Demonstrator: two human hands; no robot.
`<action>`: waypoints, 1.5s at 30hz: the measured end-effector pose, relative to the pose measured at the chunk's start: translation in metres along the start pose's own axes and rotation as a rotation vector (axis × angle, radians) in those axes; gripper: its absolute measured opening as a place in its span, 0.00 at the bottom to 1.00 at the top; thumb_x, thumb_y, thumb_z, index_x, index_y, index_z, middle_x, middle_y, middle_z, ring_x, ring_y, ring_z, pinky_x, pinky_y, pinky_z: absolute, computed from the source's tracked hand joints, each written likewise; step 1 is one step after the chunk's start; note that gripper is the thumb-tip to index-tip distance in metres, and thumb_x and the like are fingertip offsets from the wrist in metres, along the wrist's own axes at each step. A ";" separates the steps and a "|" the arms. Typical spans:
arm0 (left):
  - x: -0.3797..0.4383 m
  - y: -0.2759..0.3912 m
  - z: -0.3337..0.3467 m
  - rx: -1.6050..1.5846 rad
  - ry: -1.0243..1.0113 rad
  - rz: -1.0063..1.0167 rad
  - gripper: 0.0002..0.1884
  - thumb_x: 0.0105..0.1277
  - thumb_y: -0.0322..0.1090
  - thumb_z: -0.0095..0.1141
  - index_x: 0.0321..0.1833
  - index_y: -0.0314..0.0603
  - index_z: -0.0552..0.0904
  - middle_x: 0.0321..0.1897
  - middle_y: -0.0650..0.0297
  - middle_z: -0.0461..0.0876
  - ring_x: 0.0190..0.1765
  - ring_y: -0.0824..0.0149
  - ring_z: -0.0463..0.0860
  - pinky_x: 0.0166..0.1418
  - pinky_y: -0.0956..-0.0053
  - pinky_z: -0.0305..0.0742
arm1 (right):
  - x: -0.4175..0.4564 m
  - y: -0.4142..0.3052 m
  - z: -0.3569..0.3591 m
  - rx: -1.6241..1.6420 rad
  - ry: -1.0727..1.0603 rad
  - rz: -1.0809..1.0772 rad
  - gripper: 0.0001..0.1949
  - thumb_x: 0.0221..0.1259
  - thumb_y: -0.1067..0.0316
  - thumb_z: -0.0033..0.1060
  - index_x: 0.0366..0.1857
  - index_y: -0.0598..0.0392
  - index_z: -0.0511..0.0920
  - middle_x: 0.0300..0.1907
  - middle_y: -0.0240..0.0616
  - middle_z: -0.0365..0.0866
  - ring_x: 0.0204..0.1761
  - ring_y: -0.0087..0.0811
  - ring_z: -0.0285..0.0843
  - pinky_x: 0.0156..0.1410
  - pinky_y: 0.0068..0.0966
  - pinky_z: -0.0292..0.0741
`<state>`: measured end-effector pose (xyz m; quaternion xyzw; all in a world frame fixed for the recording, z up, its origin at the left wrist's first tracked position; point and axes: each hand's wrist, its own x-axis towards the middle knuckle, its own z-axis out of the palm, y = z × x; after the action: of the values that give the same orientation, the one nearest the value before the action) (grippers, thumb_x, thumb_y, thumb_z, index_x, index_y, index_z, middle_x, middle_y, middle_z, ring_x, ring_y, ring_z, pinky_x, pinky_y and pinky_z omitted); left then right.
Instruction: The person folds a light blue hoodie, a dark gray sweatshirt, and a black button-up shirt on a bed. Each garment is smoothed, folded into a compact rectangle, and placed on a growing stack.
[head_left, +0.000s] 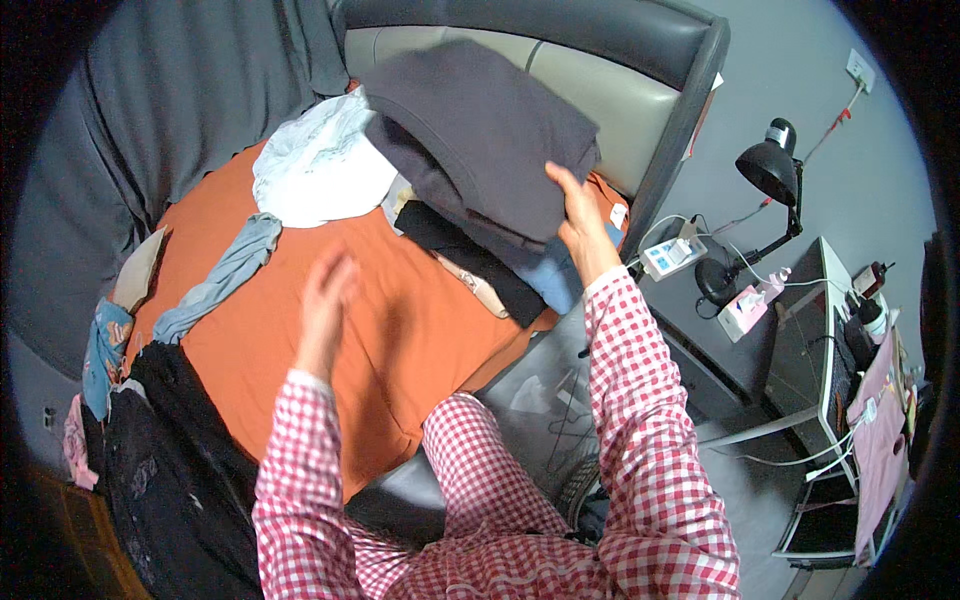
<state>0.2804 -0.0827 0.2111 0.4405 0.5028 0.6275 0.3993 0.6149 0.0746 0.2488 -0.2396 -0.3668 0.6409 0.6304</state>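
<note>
My right hand (581, 217) grips the edge of a dark grey folded garment (480, 142), raised above the head end of the bed. Its far side is blurred. Over the orange bedsheet (315, 300) my left hand (328, 300) hangs with fingers apart and holds nothing; it is blurred too. Under the grey garment lie a black folded cloth (472, 259) and a blue cloth (555, 277), partly hidden. A white garment (322, 169) is spread to the left of it. A twisted grey-blue cloth (225, 277) lies nearer the left side of the bed.
Black clothing (180, 465) hangs over the bed's left edge by a beige cushion (139, 270). The padded headboard (622, 112) stands behind. At right, a nightstand (675, 315) holds a black desk lamp (772, 172), a power strip (673, 255) and a tissue pack (742, 311). Cables trail there.
</note>
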 end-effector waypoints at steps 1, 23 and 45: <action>-0.020 -0.033 -0.003 0.120 0.000 -0.011 0.25 0.70 0.39 0.56 0.67 0.39 0.70 0.62 0.60 0.75 0.58 0.69 0.77 0.59 0.72 0.74 | 0.003 0.012 -0.017 -0.055 0.072 0.014 0.27 0.57 0.65 0.67 0.59 0.63 0.70 0.55 0.47 0.77 0.54 0.42 0.78 0.60 0.40 0.77; -0.180 -0.178 -0.118 1.332 -0.119 -0.203 0.44 0.61 0.66 0.54 0.76 0.56 0.58 0.76 0.49 0.52 0.79 0.46 0.44 0.77 0.44 0.32 | 0.077 0.080 -0.006 -1.873 -0.181 -0.215 0.36 0.57 0.30 0.51 0.70 0.30 0.64 0.75 0.38 0.55 0.75 0.53 0.48 0.70 0.69 0.45; -0.343 -0.014 -0.303 1.558 0.931 -0.347 0.54 0.48 0.49 0.72 0.75 0.40 0.55 0.68 0.44 0.63 0.67 0.44 0.65 0.67 0.53 0.65 | -0.178 0.175 0.038 -1.423 -0.682 -0.228 0.29 0.64 0.64 0.60 0.68 0.58 0.65 0.73 0.50 0.58 0.75 0.46 0.51 0.77 0.41 0.51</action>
<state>0.0922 -0.4882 0.1128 0.2063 0.9518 0.1573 -0.1638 0.4912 -0.0960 0.1096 -0.3362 -0.8829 0.2223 0.2409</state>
